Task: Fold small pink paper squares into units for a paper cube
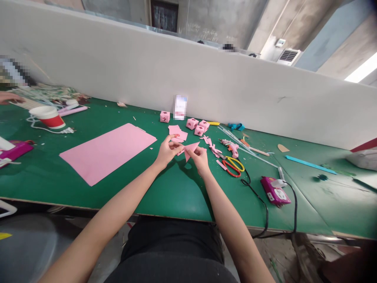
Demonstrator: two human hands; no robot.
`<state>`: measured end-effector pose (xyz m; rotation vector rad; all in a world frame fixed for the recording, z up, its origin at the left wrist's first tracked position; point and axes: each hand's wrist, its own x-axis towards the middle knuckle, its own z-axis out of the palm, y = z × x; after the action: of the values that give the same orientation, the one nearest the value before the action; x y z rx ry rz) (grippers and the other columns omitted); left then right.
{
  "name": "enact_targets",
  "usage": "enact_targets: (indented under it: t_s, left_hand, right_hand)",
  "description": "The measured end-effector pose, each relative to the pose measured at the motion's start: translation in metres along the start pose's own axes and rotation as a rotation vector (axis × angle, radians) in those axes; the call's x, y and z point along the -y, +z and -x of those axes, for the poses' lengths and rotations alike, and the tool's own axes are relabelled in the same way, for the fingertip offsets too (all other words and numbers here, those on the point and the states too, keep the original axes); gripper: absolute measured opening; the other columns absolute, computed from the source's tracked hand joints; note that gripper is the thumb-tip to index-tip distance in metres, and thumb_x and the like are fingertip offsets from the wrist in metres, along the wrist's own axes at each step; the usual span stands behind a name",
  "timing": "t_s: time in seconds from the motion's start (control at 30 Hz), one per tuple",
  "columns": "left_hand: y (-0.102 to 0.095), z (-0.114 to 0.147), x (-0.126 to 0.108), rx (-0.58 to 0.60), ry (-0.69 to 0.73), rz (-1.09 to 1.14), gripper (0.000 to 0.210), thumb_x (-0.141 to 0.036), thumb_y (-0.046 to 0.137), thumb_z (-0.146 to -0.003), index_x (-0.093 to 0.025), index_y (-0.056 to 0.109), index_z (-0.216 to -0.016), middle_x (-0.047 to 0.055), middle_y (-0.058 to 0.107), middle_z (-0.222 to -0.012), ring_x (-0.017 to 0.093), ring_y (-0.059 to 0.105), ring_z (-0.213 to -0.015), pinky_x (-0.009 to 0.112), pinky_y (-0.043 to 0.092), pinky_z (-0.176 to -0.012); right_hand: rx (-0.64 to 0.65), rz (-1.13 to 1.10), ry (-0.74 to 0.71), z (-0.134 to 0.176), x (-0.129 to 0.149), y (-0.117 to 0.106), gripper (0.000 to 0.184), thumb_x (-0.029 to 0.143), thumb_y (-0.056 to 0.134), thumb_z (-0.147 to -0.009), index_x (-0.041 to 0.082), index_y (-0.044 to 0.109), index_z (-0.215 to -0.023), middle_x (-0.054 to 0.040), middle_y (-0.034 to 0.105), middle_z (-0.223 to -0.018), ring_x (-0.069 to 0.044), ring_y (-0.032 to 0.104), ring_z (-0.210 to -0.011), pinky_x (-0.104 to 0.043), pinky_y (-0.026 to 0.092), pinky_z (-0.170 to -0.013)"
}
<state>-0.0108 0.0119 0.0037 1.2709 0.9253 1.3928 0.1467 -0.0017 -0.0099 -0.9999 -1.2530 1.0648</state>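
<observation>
Between my two hands is a small folded piece of pink paper (191, 148), raised a little above the green table. My left hand (168, 151) pinches its left side, and my right hand (200, 158) pinches it from the right. Just behind my left hand lie several pink paper squares (181, 135). Beyond them sit folded pink paper cubes with dark openings, one (165, 116) to the left and several (192, 124) grouped to the right. Pink paper scraps (212, 147) lie right of my hands, beside scissors (232, 166) with red and yellow handles.
A large pink sheet (107, 153) lies to the left. A pink glue gun (234, 150) and a magenta power box (275, 191) with black cables are at the right. A red-and-white cup (48, 117) stands far left, near another person's hand (10, 97). A white partition (118, 67) rises behind.
</observation>
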Motion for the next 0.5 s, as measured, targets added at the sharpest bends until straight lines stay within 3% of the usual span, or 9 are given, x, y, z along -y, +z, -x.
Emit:
enact_targets:
  t_s: [0.23,0.5]
  left_hand:
    - [0.0014,0.0015,-0.0026,0.031,-0.01,0.029,0.064,-0.029,0.081,-0.066,-0.016,0.052,-0.122,0.0,0.07,-0.075,0.014,0.064,-0.062,0.027,0.052,-0.06]
    - [0.0011,-0.0009,-0.0051,0.053,-0.069,0.133,0.055,-0.034,0.074,-0.073,-0.015,0.051,-0.119,0.001,0.073,-0.075,0.015,0.069,-0.066,0.027,0.054,-0.065]
  right_hand:
    - [-0.017,-0.072,0.041,-0.0001,0.0015,0.0008,0.031,0.046,0.08,-0.068,0.021,0.077,-0.086,-0.0034,0.078,-0.089,-0.023,0.07,-0.086,-0.033,0.053,-0.081]
    - [0.034,-0.244,0.23,-0.0021,0.0028,-0.0001,0.036,0.048,0.085,-0.059,0.019,0.075,-0.079,-0.0023,0.074,-0.075,-0.019,0.067,-0.07,-0.029,0.051,-0.064]
